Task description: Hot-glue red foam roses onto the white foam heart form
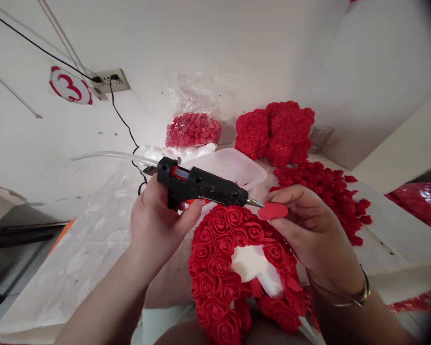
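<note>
My left hand [161, 220] is wrapped round a black hot glue gun [211, 186], with a long clear glue stick [111, 155] sticking out of its back. The gun's metal tip touches or nearly touches a small red foam petal [275, 211]. Thumb and fingers of my right hand [312, 230] pinch that petal. Below both hands sits a white form mostly covered in red foam roses [215, 268], in my lap or at the table's edge. A bare white patch [251, 263] shows on it.
Loose red petals [326, 196] are heaped on the right of the table. Behind stand red rose-covered shapes [275, 132], a clear bag of red pieces [194, 129] and a translucent plastic tray [233, 163]. A black cord [124, 120] runs from the wall socket [117, 80].
</note>
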`<state>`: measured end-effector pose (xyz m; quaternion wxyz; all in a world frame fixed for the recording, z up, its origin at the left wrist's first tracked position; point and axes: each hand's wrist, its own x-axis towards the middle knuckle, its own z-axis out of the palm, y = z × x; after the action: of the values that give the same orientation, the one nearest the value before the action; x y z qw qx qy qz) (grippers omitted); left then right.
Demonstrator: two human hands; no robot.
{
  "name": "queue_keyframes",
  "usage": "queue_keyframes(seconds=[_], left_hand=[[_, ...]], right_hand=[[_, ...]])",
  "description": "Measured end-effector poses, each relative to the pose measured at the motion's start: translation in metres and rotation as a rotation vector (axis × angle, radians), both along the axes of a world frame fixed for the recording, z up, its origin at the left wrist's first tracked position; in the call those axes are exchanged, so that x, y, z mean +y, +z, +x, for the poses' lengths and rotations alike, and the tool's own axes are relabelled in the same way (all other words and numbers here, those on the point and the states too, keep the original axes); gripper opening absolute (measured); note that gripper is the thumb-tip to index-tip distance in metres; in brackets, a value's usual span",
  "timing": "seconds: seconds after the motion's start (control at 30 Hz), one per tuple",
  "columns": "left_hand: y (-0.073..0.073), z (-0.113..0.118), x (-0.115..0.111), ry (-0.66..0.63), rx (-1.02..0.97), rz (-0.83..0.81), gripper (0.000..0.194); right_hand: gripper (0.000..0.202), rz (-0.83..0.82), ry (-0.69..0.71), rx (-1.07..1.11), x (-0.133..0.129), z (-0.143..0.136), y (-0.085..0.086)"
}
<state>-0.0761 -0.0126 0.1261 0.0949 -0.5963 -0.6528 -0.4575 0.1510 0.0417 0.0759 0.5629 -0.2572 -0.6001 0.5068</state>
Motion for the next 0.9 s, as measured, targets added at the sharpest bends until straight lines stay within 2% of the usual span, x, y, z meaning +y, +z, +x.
queue_keyframes(seconds=[0.3,0.6,0.9], left_hand=[[-0.0011,0.0045,0.0011,0.056,0.024,-0.017,0.016],[-0.0032,0.0017,0.0018,0.073,0.056,-0.030,0.026],[-0.0042,0.0006,0.0023,0.066,0.045,-0.043,0.024]], right_hand=[[0.026,0.010,-0.007,-0.035,-0.0008,-0.0001,0.0004],[0.026,0.007,0.023,0.000,0.0010,0.0004,0.0002],[0.022,0.031,-0.019,-0.023,0.0026,0.0004,-0.0027]])
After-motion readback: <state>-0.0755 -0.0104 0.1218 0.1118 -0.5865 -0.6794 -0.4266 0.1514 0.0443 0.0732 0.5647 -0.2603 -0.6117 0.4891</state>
